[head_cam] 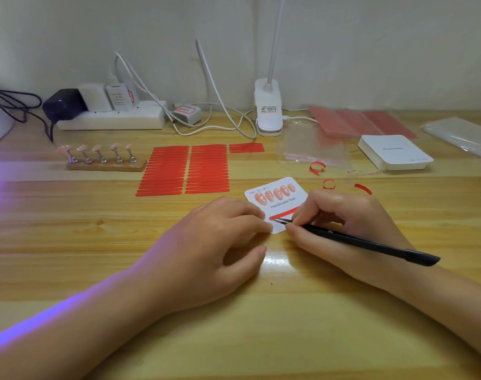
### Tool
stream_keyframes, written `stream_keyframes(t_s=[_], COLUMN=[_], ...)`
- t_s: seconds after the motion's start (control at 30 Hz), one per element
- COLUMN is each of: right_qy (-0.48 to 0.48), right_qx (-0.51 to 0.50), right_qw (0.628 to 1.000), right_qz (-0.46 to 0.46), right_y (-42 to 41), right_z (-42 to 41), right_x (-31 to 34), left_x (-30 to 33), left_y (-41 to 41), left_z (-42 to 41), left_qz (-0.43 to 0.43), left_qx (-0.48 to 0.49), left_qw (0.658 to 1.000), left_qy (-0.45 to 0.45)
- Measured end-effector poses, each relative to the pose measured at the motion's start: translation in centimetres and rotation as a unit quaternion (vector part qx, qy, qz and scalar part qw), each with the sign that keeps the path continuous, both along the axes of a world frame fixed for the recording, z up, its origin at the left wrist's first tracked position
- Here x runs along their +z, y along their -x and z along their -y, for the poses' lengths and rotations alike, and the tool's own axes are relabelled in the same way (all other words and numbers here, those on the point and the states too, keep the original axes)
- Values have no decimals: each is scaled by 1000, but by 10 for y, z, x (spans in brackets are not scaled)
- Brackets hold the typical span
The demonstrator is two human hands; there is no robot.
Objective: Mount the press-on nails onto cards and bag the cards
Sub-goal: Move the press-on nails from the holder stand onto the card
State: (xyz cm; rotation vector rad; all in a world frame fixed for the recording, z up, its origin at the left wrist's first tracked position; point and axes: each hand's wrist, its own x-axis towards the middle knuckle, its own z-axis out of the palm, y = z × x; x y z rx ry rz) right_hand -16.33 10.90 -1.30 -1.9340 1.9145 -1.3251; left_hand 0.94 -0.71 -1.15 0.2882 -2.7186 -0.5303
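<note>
A white card (277, 202) printed "Handmade Nail" lies flat on the wooden worktop (96, 242), about midway between its back and near edges. 5 pink press-on nails (275, 193) sit in a row along the card's far edge, and a red adhesive strip (284, 212) runs across its lower part. The left hand (214, 242) pins the card's near left corner with fingertips curled down onto it. The right hand (340, 223) pinches black tweezers (357, 241), fingers clamped on them, with the tip at the left end of the strip.

Behind the card lie 2 blocks of red strips (184, 168). Toward the back left a wooden stand (105, 160) carries 5 more nails. Toward the back right sit a stack of blank cards (392, 152) and clear bags (313, 146). 3 curled red liners (317, 167) lie just beyond the right hand.
</note>
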Motion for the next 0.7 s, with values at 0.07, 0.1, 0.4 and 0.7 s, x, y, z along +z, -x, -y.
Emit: stream_keyframes(t_s=[0.07,0.1,0.4,0.7], right_qy=[0,-1,1,1], right_qx=[-1,0,5,-7], right_qw=[1000,1000,998,995], right_qz=[-8,-12,-64,-98], right_y=[0,0,1,0], right_z=[0,0,-1,0], right_x=[0,0,-1,-1], left_x=[0,0,0,0], left_y=[0,0,1,0], left_z=[0,0,0,0], left_qz=[-1,-1,0,1], left_qx=[0,0,0,1], left_qw=[1000,1000,1000,1000], left_qy=[1,2,-2,-2])
